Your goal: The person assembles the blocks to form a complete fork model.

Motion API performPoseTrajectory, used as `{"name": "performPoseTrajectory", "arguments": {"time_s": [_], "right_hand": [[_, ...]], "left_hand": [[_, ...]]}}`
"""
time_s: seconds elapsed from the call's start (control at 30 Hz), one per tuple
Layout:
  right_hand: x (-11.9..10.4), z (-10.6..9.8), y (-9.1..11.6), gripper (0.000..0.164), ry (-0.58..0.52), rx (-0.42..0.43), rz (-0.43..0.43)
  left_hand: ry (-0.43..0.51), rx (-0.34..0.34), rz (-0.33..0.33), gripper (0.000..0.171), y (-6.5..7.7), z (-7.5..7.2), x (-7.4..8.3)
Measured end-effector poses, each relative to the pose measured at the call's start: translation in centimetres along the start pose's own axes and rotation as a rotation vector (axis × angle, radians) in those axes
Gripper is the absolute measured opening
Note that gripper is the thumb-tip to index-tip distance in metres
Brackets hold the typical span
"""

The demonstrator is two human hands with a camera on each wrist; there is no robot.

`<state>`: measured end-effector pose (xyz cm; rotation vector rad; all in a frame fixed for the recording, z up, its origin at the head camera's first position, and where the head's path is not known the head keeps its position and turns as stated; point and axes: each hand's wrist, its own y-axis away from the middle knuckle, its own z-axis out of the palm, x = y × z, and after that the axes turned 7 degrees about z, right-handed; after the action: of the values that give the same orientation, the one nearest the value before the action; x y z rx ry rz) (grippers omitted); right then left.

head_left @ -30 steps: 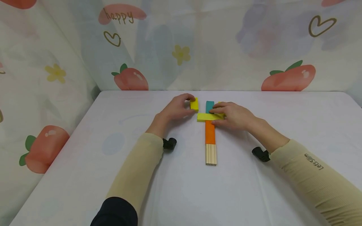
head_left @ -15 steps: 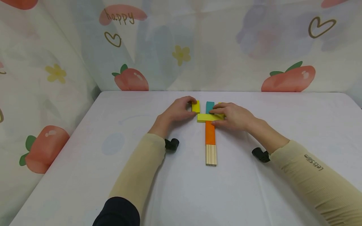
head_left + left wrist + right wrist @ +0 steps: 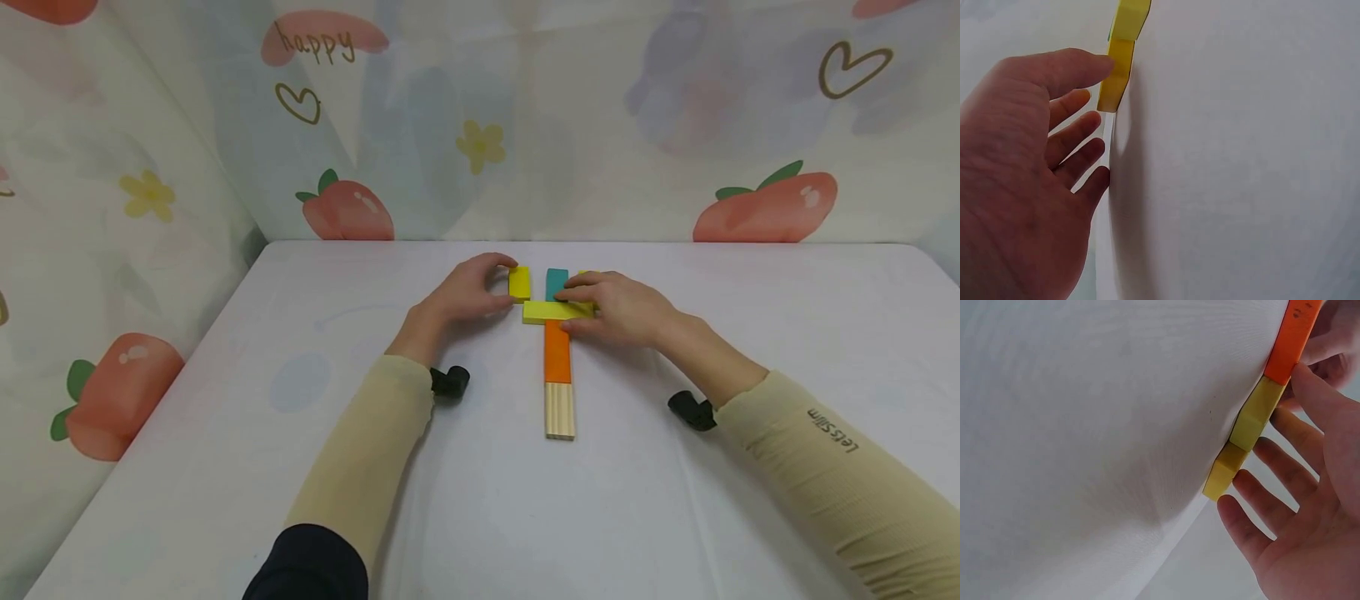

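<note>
My left hand (image 3: 468, 287) is at a short yellow block (image 3: 519, 284) in the head view. The thumb overlaps its near end in the left wrist view; the index fingertip stops just short of it, and the other fingers are spread. My right hand (image 3: 622, 308) lies over the right end of a lime crossbar block (image 3: 555, 312), its thumb at an orange block (image 3: 557, 354) and an index fingertip beside a teal block (image 3: 555, 283). In the right wrist view its loosely straight fingers line the blocks' side. Another yellow block (image 3: 1225, 472) is mostly hidden in the head view.
A plain wooden block (image 3: 559, 410) continues the orange one toward me, in line with it. The white-covered table (image 3: 480, 500) runs back to a printed curtain (image 3: 525, 125). Black wrist cameras sit on both sleeves.
My left hand has brought the yellow block slightly right and nearer the crossbar, then drawn back a little to the left while the block stays. My right hand has not moved.
</note>
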<state>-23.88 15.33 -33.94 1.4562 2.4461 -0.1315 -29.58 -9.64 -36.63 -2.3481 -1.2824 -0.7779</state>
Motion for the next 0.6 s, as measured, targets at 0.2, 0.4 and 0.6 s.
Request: {"name": "performPoseTrajectory", "arguments": {"time_s": [0.2, 0.4, 0.6], "right_hand": [[0.12, 0.02, -0.04, 0.051, 0.001, 0.000, -0.009], [0.10, 0.01, -0.03, 0.051, 0.004, 0.003, -0.013], [0.02, -0.06, 0.05, 0.051, 0.008, 0.006, -0.018]], "left_hand": [[-0.007, -0.011, 0.002, 0.052, 0.01, -0.05, -0.26], [-0.019, -0.025, -0.002, 0.050, -0.06, -0.07, -0.22], [-0.030, -0.030, -0.001, 0.049, -0.10, -0.07, -0.08]]}}
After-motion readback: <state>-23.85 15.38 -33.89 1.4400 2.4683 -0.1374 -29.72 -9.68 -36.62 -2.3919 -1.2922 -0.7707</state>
